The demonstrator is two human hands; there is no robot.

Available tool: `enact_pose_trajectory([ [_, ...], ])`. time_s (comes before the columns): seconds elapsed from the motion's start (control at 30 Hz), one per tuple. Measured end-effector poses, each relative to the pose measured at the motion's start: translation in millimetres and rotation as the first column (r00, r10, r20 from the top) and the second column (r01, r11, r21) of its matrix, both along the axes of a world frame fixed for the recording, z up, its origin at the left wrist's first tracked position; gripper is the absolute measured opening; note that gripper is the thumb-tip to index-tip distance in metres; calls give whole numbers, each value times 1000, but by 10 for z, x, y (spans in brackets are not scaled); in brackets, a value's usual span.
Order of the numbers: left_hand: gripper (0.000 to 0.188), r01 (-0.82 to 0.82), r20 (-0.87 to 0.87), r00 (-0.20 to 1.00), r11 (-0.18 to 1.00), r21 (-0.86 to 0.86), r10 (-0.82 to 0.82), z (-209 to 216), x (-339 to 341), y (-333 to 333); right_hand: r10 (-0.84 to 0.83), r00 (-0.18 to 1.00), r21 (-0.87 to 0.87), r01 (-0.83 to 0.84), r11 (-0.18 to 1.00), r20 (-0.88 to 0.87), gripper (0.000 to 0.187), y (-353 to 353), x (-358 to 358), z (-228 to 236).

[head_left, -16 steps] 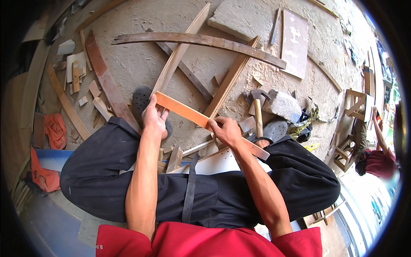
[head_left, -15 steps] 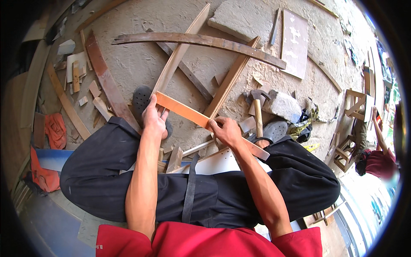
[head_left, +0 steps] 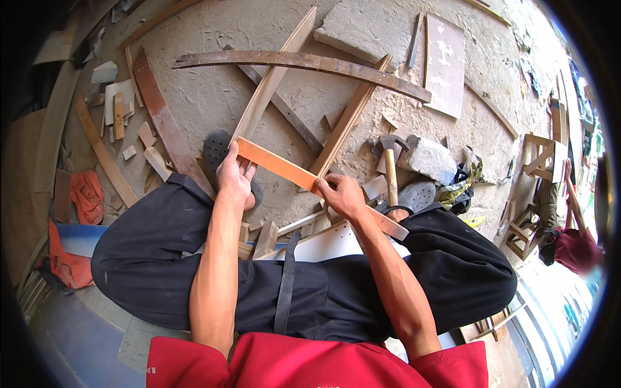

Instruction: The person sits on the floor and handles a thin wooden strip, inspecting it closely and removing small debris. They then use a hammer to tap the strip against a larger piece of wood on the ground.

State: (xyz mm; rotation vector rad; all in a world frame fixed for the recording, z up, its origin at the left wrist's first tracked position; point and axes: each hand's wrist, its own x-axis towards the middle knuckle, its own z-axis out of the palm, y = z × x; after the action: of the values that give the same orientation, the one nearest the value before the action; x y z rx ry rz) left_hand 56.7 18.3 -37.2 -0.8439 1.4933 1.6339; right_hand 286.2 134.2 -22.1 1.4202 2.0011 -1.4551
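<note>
Over gritty floor (head_left: 194, 97), wooden strip (head_left: 283, 165)

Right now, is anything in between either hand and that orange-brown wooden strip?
Nothing visible: the left hand holds the wooden strip directly at its upper-left end, and the right hand grips it further along. The wooden-handled hammer is off to the right, not in between.

Co-worker (head_left: 576, 251) at far right shifted slightly.
</note>
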Motion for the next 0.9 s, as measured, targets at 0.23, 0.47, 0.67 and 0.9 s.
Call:
enact_pose_trajectory([
  [0.23,51,-1,-5,1000,1000,7,1,-26,-1,-12,-2,1000,-8,2,1000,-13,42,6,5,22],
  [0.47,49,-6,-3,1000,1000,0,6,-6,0,4,-2,1000,-8,2,1000,-11,41,24,-6,60],
  [0.67,47,-16,2,1000,1000,-10,16,-37,0,-8,-1,1000,17,1,1000,-6,43,12,-9,55],
  [0.9,44,-10,10,1000,1000,-1,10,-43,-15,-16,-5,1000,16,5,1000,-11,43,15,-9,16],
])
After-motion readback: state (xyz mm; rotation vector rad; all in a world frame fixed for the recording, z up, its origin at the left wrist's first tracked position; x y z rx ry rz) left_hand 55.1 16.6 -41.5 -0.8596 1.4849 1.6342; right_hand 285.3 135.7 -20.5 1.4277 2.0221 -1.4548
